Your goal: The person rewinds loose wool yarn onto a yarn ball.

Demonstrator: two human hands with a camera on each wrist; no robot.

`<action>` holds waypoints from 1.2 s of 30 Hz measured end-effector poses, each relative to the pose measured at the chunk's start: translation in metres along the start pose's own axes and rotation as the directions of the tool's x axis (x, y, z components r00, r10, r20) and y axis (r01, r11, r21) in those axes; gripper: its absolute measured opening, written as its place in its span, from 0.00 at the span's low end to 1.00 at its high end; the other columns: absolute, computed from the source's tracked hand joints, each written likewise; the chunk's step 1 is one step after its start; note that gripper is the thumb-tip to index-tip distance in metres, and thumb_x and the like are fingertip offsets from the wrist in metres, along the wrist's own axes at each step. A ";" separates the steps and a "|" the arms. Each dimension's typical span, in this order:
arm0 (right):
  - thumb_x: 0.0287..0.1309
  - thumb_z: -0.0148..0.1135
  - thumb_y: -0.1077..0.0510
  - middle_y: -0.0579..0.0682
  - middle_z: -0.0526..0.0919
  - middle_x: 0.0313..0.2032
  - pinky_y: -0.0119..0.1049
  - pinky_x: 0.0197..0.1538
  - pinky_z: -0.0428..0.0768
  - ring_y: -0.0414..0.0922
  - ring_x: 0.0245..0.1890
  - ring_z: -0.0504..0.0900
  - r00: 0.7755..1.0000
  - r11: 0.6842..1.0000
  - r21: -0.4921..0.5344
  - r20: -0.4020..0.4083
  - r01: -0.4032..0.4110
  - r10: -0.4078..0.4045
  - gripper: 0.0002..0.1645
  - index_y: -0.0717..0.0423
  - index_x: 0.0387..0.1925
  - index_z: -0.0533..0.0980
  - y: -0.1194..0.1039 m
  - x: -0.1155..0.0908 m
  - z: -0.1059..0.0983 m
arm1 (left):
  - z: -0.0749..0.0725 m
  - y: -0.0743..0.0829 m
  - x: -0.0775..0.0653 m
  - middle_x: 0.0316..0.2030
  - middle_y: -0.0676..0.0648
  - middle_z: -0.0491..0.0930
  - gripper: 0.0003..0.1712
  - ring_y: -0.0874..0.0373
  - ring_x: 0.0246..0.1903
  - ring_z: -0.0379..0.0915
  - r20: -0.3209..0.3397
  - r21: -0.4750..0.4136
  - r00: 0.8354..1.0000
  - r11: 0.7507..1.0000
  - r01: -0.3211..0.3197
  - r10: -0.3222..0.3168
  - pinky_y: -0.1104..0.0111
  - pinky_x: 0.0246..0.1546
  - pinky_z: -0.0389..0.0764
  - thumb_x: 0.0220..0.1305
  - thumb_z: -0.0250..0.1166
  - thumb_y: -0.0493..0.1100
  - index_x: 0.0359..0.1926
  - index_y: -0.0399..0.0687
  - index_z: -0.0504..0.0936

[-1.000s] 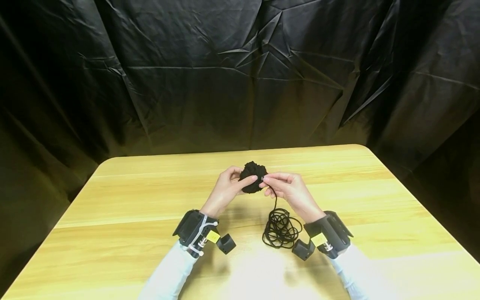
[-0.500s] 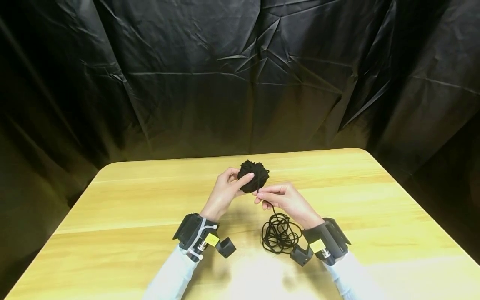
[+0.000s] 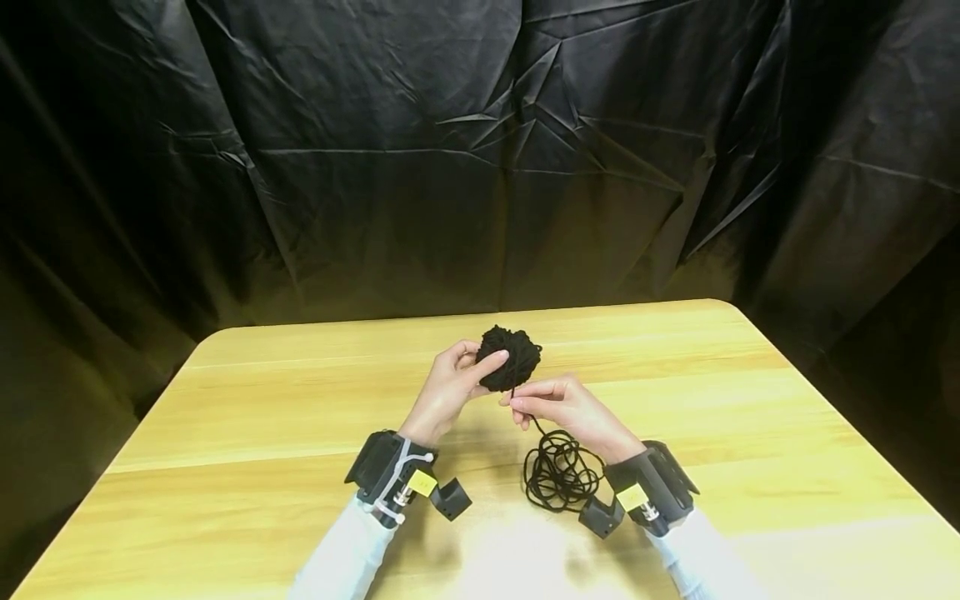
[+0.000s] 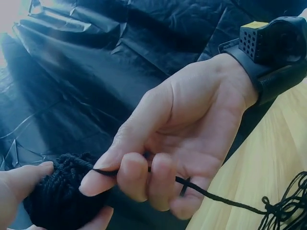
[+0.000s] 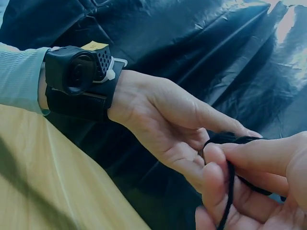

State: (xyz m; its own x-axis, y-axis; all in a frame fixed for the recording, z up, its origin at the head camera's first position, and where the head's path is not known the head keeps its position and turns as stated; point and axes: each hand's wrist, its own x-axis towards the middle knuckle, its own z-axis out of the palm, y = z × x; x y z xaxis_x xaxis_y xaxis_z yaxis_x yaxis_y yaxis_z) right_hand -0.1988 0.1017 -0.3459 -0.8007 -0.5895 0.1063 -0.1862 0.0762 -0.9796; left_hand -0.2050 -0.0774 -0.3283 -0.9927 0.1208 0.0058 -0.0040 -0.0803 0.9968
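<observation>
A ball of black yarn (image 3: 517, 358) is held up over the table by my left hand (image 3: 442, 387), the thumb laid across its near side and the fingers behind it. Just below the ball, my right hand (image 3: 566, 408) pinches the yarn strand between thumb and forefinger. In the left wrist view the strand (image 4: 225, 200) runs from the ball (image 4: 67, 196) through the right hand's fingers and on to the loose yarn. The right wrist view shows the left palm behind the right fingers, with the ball mostly hidden.
A loose tangle of black yarn (image 3: 561, 471) lies on the light wooden table (image 3: 262, 433), below my right hand. Wrist cameras on black cuffs (image 3: 652, 483) sit on both forearms. A black sheet (image 3: 375, 225) hangs behind the table's far edge.
My right hand has moved from the ball's right side down and slightly left to below it, drawing the strand across the ball's front. The left hand keeps its hold on the ball.
</observation>
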 end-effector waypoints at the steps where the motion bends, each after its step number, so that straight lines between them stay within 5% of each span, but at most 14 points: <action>1: 0.57 0.56 0.55 0.49 0.79 0.26 0.38 0.45 0.73 0.42 0.29 0.75 1.000 1.000 -0.010 0.012 0.008 -0.008 0.17 0.64 0.43 0.77 0.001 0.001 0.000 | 0.000 0.000 0.000 0.42 0.37 0.77 0.18 0.56 0.37 0.77 0.001 -0.007 1.000 1.000 -0.002 0.002 0.63 0.42 0.77 0.55 0.63 0.43 0.41 0.35 0.70; 8: 0.59 0.54 0.55 0.48 0.80 0.30 0.38 0.47 0.73 0.46 0.32 0.76 0.996 0.997 -0.046 0.067 0.064 -0.061 0.15 0.65 0.38 0.78 0.001 0.007 0.001 | 0.001 0.002 0.004 0.42 0.37 0.76 0.17 0.55 0.39 0.76 0.023 -0.032 1.000 0.999 -0.014 0.015 0.62 0.43 0.76 0.55 0.63 0.42 0.41 0.36 0.69; 12: 0.59 0.53 0.56 0.56 0.82 0.33 0.38 0.51 0.72 0.53 0.37 0.78 0.990 0.994 -0.069 0.119 0.083 -0.074 0.15 0.65 0.37 0.79 0.004 0.008 0.001 | 0.002 0.002 0.004 0.42 0.38 0.76 0.17 0.55 0.39 0.76 0.051 -0.040 0.999 0.999 -0.004 0.006 0.63 0.43 0.77 0.55 0.63 0.41 0.41 0.35 0.69; 17: 0.60 0.52 0.59 0.60 0.79 0.26 0.37 0.47 0.73 0.45 0.32 0.77 0.989 0.994 -0.093 0.142 0.065 -0.051 0.15 0.68 0.40 0.77 0.012 0.009 -0.002 | 0.003 0.003 0.002 0.40 0.39 0.78 0.17 0.56 0.38 0.76 0.103 0.000 0.995 1.000 0.012 -0.012 0.64 0.40 0.77 0.56 0.62 0.42 0.42 0.36 0.71; 22: 0.59 0.52 0.62 0.49 0.75 0.27 0.32 0.37 0.73 0.40 0.28 0.72 0.992 0.997 0.078 0.122 -0.013 0.003 0.17 0.69 0.48 0.69 0.017 0.010 -0.004 | 0.002 0.003 -0.001 0.40 0.40 0.79 0.18 0.57 0.39 0.75 0.163 0.026 0.987 1.000 0.010 -0.014 0.65 0.41 0.76 0.57 0.61 0.42 0.45 0.35 0.74; 26: 0.57 0.51 0.64 0.49 0.77 0.29 0.31 0.36 0.75 0.39 0.28 0.75 0.994 0.964 0.243 0.059 -0.107 0.095 0.18 0.67 0.49 0.68 0.015 0.008 -0.005 | 0.000 0.003 -0.001 0.41 0.41 0.78 0.19 0.58 0.38 0.75 0.195 0.047 0.981 0.999 0.002 -0.011 0.65 0.41 0.76 0.56 0.62 0.43 0.46 0.35 0.74; 30: 0.55 0.46 0.69 0.48 0.76 0.28 0.31 0.36 0.76 0.36 0.24 0.74 0.982 0.947 0.282 -0.057 -0.156 0.179 0.18 0.72 0.48 0.68 0.014 0.006 -0.007 | -0.001 0.002 -0.001 0.43 0.41 0.77 0.21 0.57 0.38 0.76 0.223 0.062 0.975 0.998 0.013 -0.026 0.63 0.41 0.77 0.56 0.62 0.43 0.47 0.34 0.75; 36: 0.61 0.39 0.69 0.45 0.78 0.32 0.25 0.32 0.75 0.33 0.25 0.76 0.962 0.926 0.363 -0.200 -0.101 0.183 0.18 0.76 0.51 0.63 0.011 0.005 -0.012 | -0.004 -0.001 -0.003 0.41 0.41 0.77 0.21 0.56 0.36 0.76 0.271 0.107 0.960 0.993 0.046 -0.074 0.61 0.36 0.79 0.54 0.64 0.42 0.46 0.34 0.74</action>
State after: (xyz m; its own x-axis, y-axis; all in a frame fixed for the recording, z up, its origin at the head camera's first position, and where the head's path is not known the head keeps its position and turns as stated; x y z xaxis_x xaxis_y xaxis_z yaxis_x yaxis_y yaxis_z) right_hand -0.2115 0.1095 -0.3539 -0.9189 -0.3923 -0.0427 0.1147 -0.1619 -0.9801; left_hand -0.2026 -0.0812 -0.3291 -0.9197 0.3898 -0.0462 -0.0366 0.0321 0.9988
